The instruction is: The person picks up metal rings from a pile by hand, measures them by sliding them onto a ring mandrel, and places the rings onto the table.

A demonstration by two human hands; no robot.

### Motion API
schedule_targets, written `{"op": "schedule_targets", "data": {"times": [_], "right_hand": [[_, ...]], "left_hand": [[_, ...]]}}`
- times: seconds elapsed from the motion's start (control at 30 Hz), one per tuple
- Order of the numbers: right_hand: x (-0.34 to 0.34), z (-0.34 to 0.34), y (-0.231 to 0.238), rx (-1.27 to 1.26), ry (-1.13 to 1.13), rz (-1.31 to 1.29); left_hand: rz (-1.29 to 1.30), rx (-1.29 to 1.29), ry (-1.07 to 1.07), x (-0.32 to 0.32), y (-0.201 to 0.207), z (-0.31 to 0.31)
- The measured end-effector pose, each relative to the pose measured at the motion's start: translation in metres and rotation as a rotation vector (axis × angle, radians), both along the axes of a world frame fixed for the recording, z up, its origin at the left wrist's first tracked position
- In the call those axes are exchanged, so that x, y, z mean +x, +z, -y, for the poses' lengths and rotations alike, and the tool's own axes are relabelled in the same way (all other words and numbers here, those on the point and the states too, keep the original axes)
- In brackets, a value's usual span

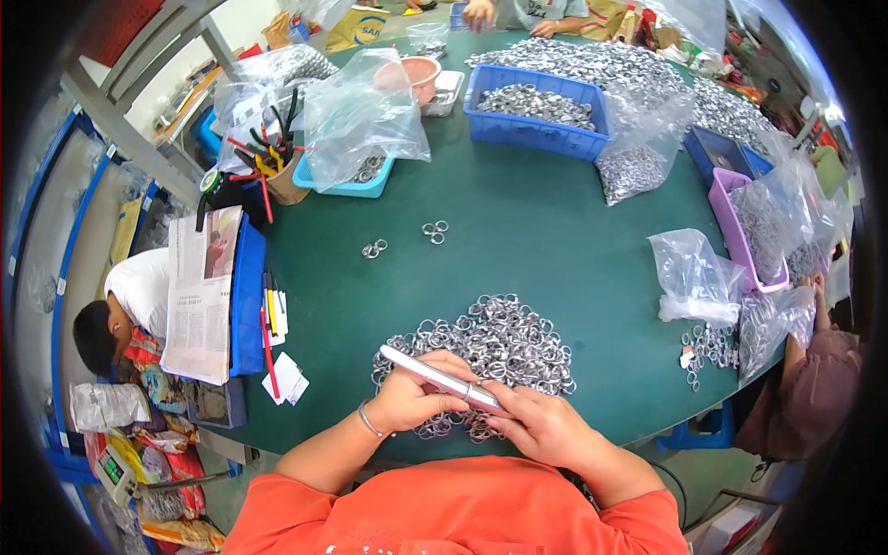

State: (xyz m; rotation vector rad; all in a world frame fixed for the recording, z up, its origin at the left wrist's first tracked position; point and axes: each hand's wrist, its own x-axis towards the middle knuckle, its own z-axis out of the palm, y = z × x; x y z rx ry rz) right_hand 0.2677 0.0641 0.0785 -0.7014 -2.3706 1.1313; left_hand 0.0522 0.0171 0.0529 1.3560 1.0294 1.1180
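Note:
Over a heap of loose silver-coloured rings (509, 333) I hold a ring mandrel (425, 372), a long tapered metal stick that slants down to the right. A thin band (470, 392), apparently a ring, sits around it between my hands. My left hand (416, 393) is closed, its thumb and fingers on the mandrel's middle. At the thicker end, my right hand (544, 424) is closed with the thumb along the stick. The fingers underneath are partly hidden. Beyond the heap, two small clusters of rings (435, 231) lie apart on the green table (555, 250).
Left are a newspaper on a blue crate (248, 305), pens, cards (287, 379) and a pot of pliers (277, 166). Farther back stand a turquoise tray (370, 185) and a blue bin (536, 139) of metal parts. Plastic bags (689, 277) and a purple basket (731, 213) lie right. Other people sit around the table.

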Motion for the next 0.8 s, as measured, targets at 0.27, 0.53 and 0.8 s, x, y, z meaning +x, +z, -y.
{"op": "schedule_targets", "data": {"times": [0.27, 0.53, 0.8], "right_hand": [[0.054, -0.016, 0.005, -0.396, -0.256, -0.193], [0.148, 0.007, -0.032, -0.644, -0.658, -0.253], [0.172, 0.019, -0.057, -0.285, -0.756, -0.326]], "left_hand": [[0.219, -0.258, -0.063, 0.056, 0.033, -0.072], [-0.711, 0.225, 0.367, 0.071, -0.016, -0.231], [-0.986, 0.044, 0.415, 0.104, -0.067, -0.282]]}}
